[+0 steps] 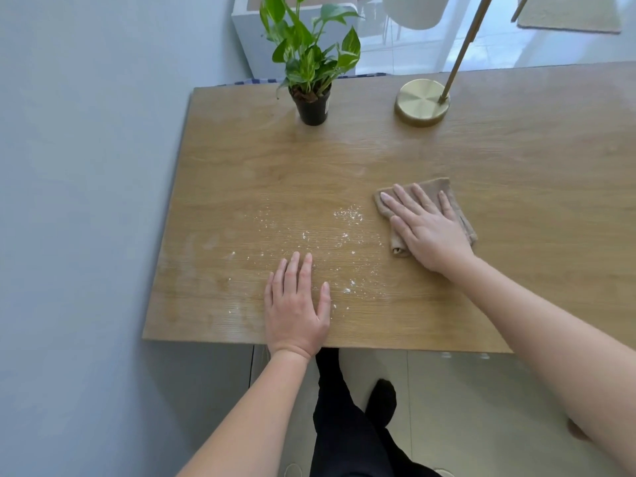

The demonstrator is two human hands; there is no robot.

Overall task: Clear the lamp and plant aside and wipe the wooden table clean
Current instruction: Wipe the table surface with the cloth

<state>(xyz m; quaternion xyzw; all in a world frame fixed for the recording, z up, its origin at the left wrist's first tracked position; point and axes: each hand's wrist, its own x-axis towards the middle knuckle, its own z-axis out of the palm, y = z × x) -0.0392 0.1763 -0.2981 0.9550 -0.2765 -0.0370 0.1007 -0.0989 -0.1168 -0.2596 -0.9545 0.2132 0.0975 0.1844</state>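
Note:
The wooden table [241,160] fills the middle of the view. White powder [323,242] is scattered over its near-left part. My right hand [426,228] lies flat on a folded brown cloth [444,191], right of the powder. My left hand [296,304] rests flat on the table near its front edge, fingers slightly apart, holding nothing. A green plant in a black pot [312,105] stands at the back of the table. The lamp's round brass base [421,102] stands to the right of it, its thin rod slanting up out of view.
A pale blue wall [86,201] runs along the table's left edge. My dark-clothed legs [344,425] stand on the tiled floor below the front edge. Behind the table are a white box [247,39] and a beige rug [568,15].

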